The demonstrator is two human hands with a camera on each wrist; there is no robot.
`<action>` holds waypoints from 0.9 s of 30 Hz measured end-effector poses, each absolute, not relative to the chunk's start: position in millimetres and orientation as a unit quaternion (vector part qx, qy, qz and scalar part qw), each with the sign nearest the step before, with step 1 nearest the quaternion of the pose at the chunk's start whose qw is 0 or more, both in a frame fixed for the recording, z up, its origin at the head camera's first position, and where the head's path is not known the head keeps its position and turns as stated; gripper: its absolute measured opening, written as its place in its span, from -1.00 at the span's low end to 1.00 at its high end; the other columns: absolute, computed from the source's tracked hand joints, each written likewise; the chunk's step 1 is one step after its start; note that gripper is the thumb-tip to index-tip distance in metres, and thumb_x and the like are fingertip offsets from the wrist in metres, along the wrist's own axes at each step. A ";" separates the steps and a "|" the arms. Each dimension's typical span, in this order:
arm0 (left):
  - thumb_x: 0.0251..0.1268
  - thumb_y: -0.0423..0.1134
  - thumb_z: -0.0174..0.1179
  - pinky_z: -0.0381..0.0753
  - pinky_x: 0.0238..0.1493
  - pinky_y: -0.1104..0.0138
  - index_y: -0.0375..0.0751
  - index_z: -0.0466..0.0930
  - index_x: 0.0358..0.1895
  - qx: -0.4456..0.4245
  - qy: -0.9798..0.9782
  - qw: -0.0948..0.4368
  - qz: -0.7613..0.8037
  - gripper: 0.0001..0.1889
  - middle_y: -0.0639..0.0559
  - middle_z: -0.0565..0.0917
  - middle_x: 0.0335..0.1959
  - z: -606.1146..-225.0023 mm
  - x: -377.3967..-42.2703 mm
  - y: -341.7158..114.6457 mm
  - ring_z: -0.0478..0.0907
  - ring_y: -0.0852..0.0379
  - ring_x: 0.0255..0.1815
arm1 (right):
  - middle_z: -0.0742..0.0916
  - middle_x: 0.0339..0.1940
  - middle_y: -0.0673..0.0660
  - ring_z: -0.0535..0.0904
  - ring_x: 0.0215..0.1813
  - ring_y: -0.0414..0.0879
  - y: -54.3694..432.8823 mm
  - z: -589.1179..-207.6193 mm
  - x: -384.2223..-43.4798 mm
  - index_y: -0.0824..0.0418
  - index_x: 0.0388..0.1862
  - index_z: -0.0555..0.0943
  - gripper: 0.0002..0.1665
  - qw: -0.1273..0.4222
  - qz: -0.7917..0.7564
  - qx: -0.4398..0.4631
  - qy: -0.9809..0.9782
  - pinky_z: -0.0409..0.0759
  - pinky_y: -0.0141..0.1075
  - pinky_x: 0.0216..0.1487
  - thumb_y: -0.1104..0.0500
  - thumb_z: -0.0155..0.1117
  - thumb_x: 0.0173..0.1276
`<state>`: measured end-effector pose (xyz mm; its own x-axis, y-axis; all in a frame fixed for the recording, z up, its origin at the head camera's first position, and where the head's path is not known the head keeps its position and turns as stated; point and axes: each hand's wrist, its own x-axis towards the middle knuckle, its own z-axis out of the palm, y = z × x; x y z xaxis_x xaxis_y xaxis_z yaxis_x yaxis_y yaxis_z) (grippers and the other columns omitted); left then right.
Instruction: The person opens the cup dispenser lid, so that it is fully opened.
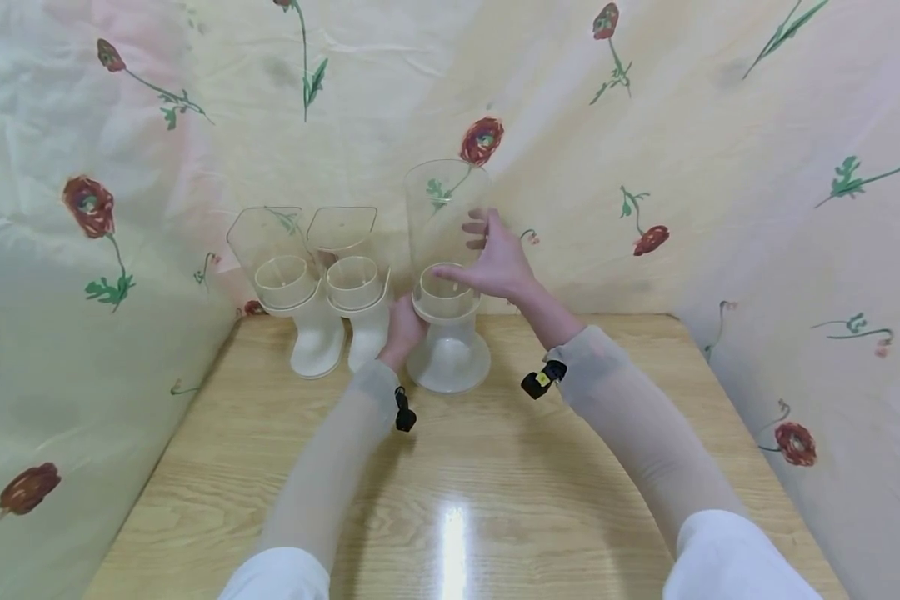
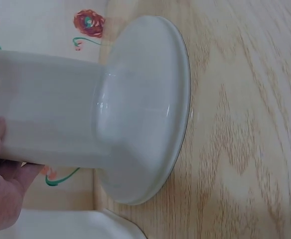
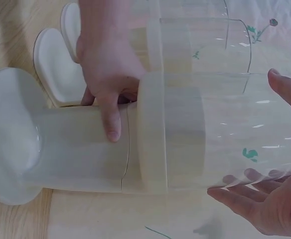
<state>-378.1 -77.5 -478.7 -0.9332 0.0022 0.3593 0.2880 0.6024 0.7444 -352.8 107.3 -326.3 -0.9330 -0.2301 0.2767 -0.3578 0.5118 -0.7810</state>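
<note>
A white pedestal stand [image 1: 450, 367] with a round flared base stands on the table, topped by a tall clear cylinder [image 1: 442, 200] with a pale ring inside its lower part. My left hand [image 1: 405, 325] grips the stand's stem just under the collar; in the right wrist view its thumb lies along the stem. Around the clear cylinder is my right hand [image 1: 498, 260], thumb stretched across the front and fingers spread at the right side. In the right wrist view the thumb [image 3: 287, 92] and fingertips lie at opposite edges of the cylinder.
Left of the stand are two similar white stands [image 1: 318, 342] [image 1: 367, 333] with clear angular containers [image 1: 270, 237], close beside my left hand. The wooden table [image 1: 450, 467] meets flower-printed cloth [image 1: 570, 167] at the back and sides.
</note>
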 end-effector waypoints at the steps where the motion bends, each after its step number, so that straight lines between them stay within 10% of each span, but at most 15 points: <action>1: 0.29 -0.51 0.22 0.76 0.10 -0.03 -0.40 0.66 -0.15 -0.082 -0.880 0.164 -0.439 -0.88 -0.35 0.77 -0.25 -478.9 -377.7 -77.4 0.72 -0.27 -0.13 | 0.56 0.52 0.25 0.59 0.44 0.23 107.3 -326.3 -352.8 0.21 0.59 0.22 0.32 0.068 0.466 0.168 -0.866 0.69 0.10 0.38 -0.21 0.76 0.02; 27: 0.40 -0.49 0.21 0.74 0.30 0.01 -0.38 0.70 0.03 -0.070 -0.877 0.145 -0.453 -0.79 -0.34 0.80 -0.07 -477.5 -376.9 -75.0 0.74 -0.26 0.07 | 0.52 0.59 0.17 0.56 0.51 0.10 163.7 -256.8 -332.1 0.08 0.64 0.15 0.35 0.136 0.472 0.130 -0.861 0.65 0.02 0.45 -0.18 0.77 0.01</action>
<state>-376.9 -75.0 -477.5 -0.9482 -0.0090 0.3177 0.2539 0.5799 0.7741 -332.1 163.7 -256.8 -0.9293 -0.0960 0.3565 -0.3522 0.5205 -0.7778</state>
